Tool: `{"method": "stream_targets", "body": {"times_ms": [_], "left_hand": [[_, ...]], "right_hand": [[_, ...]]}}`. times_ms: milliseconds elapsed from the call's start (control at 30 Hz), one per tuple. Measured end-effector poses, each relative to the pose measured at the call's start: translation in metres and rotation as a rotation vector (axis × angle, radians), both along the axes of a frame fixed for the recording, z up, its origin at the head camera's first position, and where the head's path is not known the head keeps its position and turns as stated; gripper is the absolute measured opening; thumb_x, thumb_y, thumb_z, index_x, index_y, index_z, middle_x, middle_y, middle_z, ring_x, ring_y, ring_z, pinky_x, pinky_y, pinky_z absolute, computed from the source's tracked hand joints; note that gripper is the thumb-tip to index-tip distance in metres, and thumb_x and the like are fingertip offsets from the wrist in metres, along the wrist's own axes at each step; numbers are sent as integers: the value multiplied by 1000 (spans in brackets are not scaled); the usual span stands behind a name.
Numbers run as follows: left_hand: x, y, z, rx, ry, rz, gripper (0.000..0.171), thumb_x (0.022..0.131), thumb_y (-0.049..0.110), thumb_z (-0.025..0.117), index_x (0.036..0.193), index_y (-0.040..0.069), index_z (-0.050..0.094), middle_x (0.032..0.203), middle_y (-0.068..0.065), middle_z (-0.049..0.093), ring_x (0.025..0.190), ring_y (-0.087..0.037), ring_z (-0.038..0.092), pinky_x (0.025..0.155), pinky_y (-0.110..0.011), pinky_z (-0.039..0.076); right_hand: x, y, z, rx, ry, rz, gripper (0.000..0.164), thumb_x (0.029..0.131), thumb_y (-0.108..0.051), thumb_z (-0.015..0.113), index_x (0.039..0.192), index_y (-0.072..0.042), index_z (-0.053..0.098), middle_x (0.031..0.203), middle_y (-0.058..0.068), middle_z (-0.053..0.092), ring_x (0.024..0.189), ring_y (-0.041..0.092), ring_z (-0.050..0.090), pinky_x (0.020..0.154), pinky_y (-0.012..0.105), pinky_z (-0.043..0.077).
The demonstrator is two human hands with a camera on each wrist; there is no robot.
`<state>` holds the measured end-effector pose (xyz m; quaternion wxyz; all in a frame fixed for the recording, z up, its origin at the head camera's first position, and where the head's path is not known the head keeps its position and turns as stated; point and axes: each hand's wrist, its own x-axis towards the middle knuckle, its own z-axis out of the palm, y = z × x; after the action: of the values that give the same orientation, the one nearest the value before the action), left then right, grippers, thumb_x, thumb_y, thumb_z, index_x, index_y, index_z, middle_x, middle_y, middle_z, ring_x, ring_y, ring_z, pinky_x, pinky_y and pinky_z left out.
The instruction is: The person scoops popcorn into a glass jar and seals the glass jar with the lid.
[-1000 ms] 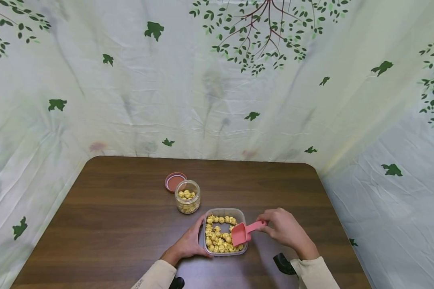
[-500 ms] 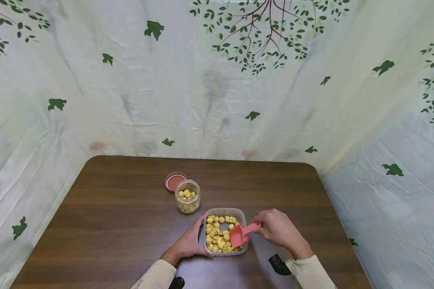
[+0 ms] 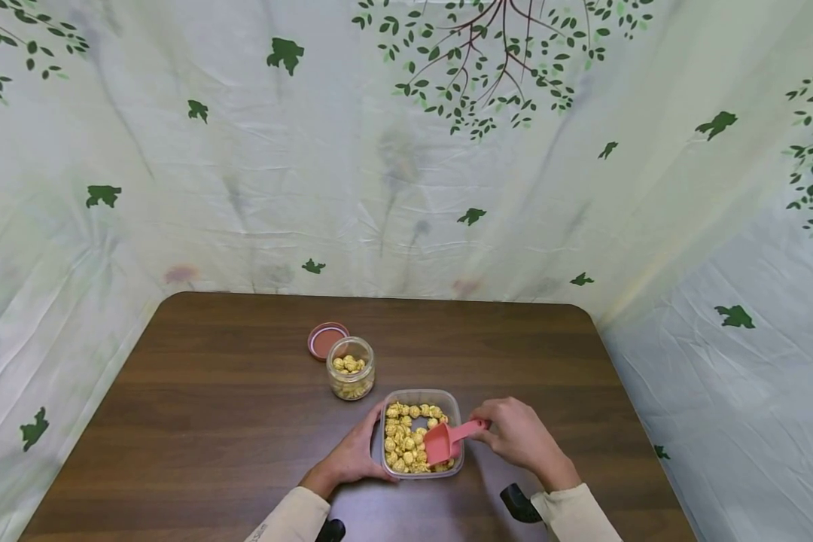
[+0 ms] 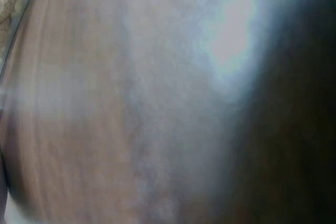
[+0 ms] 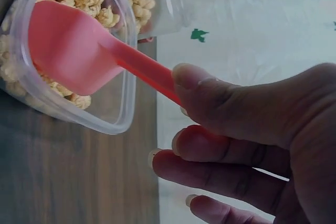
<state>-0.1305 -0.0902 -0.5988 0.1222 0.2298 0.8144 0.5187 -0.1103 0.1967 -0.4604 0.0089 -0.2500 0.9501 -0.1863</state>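
A clear plastic container [image 3: 457,412] with caramel popcorn [image 3: 400,443] in it stands near the middle of the table. My left hand [image 3: 352,456] grips its left side, thumb at the near corner and fingers towards the far one. Between thumb and fingers my right hand [image 3: 525,438] pinches the handle of a pink scoop [image 3: 440,444]. The scoop's head is tilted inside the container's right part, among the popcorn, as the right wrist view also shows; its bowl [image 5: 73,51] hides some pieces. The left wrist view is mostly blurred tabletop, with a sliver of the container at the edge.
An uncovered glass jar [image 3: 351,388] partly filled with popcorn stands behind the container, to its left. Its red lid [image 3: 322,340] lies just behind the jar. The brown table [image 3: 230,421] ends at a leaf-printed cloth [image 3: 393,188] hanging behind it.
My right hand has moved left and slightly nearer, carrying the scoop's head further left through the popcorn. The left hand and the container have stayed in place.
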Motion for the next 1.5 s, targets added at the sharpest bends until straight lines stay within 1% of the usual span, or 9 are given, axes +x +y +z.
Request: {"method": "stream_targets", "body": {"times_ms": [133,233,467,633,733,967,1033,1300,1500], "left_hand": [[0,0,0,-6,1,1,124,50,27,96,148,2,25,142,-18,43,131,-31,39,110,-50,29],[0,1,0,-8,0,0,124,51,28,96,149,3,24,143,-20,42,132,-31,38,110,-52,29],[0,1,0,-16,-6,1,126,51,30,96,149,2,22,145,-22,39,133,-32,37,109,-54,29],[0,1,0,-12,0,0,126,51,30,96,150,2,22,146,-21,39,134,-31,36,110,-53,29],[-1,1,0,-13,6,-1,126,51,30,96,149,2,22,145,-21,39,133,-31,37,110,-52,29],[-1,2,0,-7,0,-3,126,51,30,96,150,4,23,144,-18,41,132,-29,38,110,-49,29],[-1,2,0,-4,2,-2,126,50,30,96,149,4,23,143,-18,42,132,-29,39,110,-49,29],[1,2,0,-14,-9,4,128,52,31,96,151,4,20,147,-20,37,133,-30,36,110,-53,29],[1,2,-1,-16,0,8,128,51,31,96,150,3,20,146,-20,38,133,-30,36,109,-53,29]], "right_hand": [[1,0,-5,-9,-15,-25,10,79,-19,80,82,-15,72,72,-14,58,63,7,50,59,24,42],[2,2,-11,-34,-17,-41,10,79,-21,79,83,-15,72,72,-14,58,63,6,50,58,23,43],[5,11,-26,-116,35,-28,12,77,-20,80,84,-15,72,74,-14,60,65,6,54,59,22,45],[8,16,-36,-170,23,-43,13,77,-14,80,88,-12,74,77,-11,64,68,9,58,61,24,49],[11,17,-43,-193,21,-63,14,77,-13,80,89,-11,74,79,-9,65,69,10,58,62,26,49],[16,19,-62,-299,58,-76,15,77,-10,79,91,-7,74,80,-7,66,72,2,56,64,32,53],[17,19,-66,-315,60,-88,15,77,-9,79,91,-6,74,81,-7,66,73,1,56,65,31,54],[22,16,-75,-367,65,-134,16,76,-8,80,91,-6,74,81,-7,66,73,1,56,65,31,55],[24,12,-84,-396,76,-163,16,76,-10,80,91,-5,74,81,-7,66,71,1,55,62,30,53]]}}
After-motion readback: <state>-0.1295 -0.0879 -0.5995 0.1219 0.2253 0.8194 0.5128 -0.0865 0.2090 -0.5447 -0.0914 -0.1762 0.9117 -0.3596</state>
